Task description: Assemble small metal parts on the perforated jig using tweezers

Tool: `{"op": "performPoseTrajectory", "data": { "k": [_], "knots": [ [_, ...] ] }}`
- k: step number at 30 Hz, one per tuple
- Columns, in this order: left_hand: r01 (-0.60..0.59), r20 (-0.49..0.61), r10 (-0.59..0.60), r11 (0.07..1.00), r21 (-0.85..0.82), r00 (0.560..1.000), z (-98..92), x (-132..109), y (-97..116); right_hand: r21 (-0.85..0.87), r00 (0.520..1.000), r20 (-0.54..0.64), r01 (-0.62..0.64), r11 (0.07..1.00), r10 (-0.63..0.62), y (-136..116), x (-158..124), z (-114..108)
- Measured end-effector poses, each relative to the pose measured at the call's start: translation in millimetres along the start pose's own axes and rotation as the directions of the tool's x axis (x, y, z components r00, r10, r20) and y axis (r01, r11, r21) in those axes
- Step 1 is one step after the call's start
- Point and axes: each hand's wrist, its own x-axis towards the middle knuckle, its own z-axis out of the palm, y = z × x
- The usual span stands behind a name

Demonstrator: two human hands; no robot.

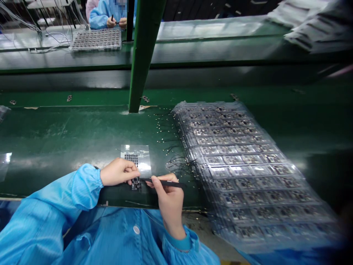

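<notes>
Black tweezers pinched in our right hand reach from three o'clock toward the circuit board at the clear sheet's six o'clock, our left hand apparently pinching its edge, delicate positioning, we judge, calling next for a steady tip.

My head camera shows me a scuffed green surface, pale glare spread over its left part, and a green post standing toward its far side. Beyond a dark glossy strip I make out a second long surface catching brighter light, with pale cables and a white table at far left, and a dark backdrop behind.
</notes>
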Motion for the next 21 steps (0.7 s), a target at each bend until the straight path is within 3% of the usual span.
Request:
{"op": "performPoseTrajectory", "data": {
  "k": [12, 21],
  "knots": [
    [0.004, 0.012, -0.003, 0.996, -0.087, 1.0, 1.0, 0.4, 2.9, -0.031, 1.0, 0.015, 0.025, 0.999, -0.024, 2.3, -0.4, -0.6],
    [-0.018, -0.036, 0.017, 1.0, -0.015, 0.999, 3.1, -0.5, 3.5, -0.048, 0.998, 0.012, 0.058, 0.997, -0.058, 0.0, -0.7, 0.7]
  ]
}}
